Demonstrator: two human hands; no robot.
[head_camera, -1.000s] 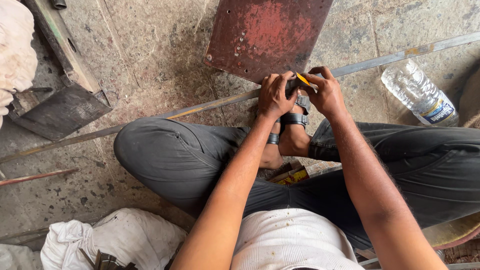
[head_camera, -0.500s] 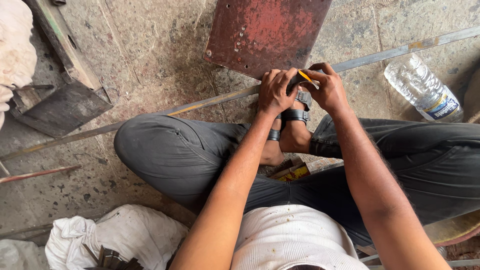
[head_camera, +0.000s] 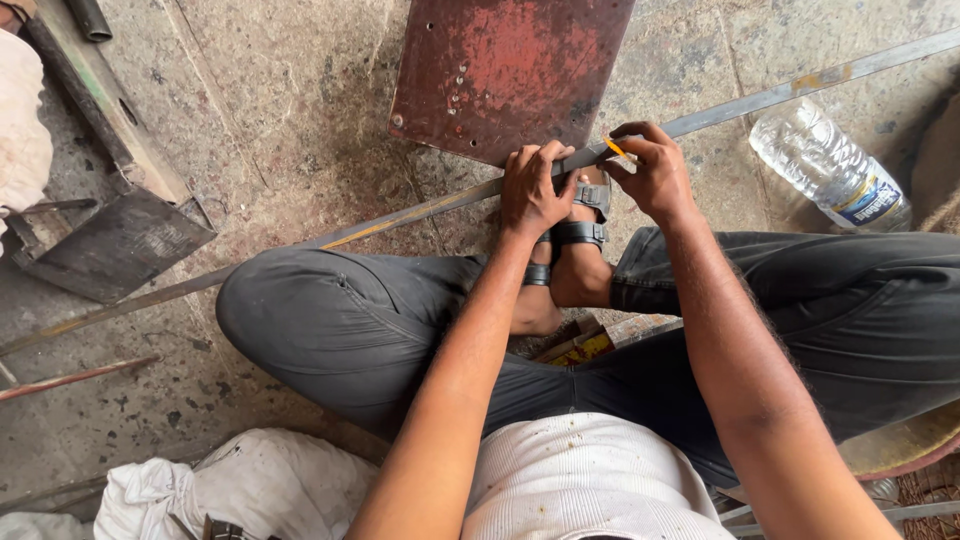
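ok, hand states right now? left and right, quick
Left hand: closed, pressing down on the long grey metal strip.
Right hand: fingers pinched shut on a small yellow marker, tip at the strip.

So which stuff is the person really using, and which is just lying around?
In use:
left hand pressing on the long metal strip
right hand pinching a yellow marker at the strip

Lying about:
rusty red plate
plastic water bottle
white cloth
dark metal scrap
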